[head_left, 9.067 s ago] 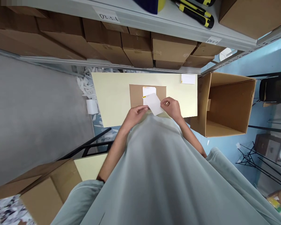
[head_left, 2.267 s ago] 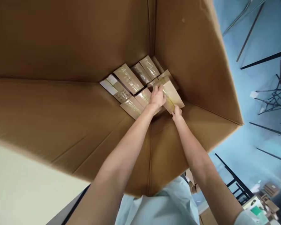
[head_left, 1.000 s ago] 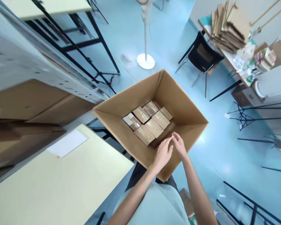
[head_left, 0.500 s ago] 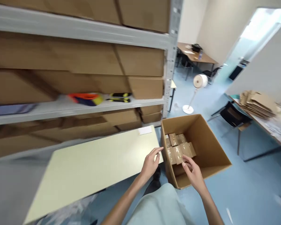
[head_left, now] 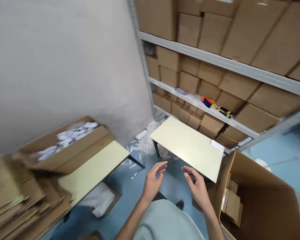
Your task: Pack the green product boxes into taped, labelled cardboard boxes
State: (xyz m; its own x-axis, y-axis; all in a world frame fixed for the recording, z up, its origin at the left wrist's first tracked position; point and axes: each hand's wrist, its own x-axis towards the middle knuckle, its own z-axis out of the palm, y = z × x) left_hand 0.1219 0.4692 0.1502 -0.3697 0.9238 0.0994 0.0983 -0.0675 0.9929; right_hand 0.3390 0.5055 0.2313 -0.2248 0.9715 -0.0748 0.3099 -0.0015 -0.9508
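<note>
My left hand (head_left: pixel 153 181) is raised over the floor in front of my body, fingers apart and holding nothing. Beside it, my right hand (head_left: pixel 197 185) is also empty, its fingers loosely curved and apart from the thumb. The right hand is nearest to a large open cardboard box (head_left: pixel 265 186), with a gap between them. Small taped cardboard packages (head_left: pixel 233 204) lie inside that box along its left side. Beyond my hands stands a pale yellow table (head_left: pixel 187 143) with a white slip (head_left: pixel 217 145) at its right end.
Metal shelves (head_left: pixel 215 60) full of cardboard boxes rise behind the table, holding an orange-and-blue item (head_left: pixel 208 102) and yellow-black tools (head_left: pixel 224 112). On the left, another table (head_left: pixel 97 163) bears an open box of white scraps (head_left: pixel 70 138) and flattened cardboard (head_left: pixel 15 200). White scraps (head_left: pixel 150 140) litter the floor.
My view has swung left, so the large box now sits at the lower right and the left table has come into view. My hands have moved away from over the box, both still empty.
</note>
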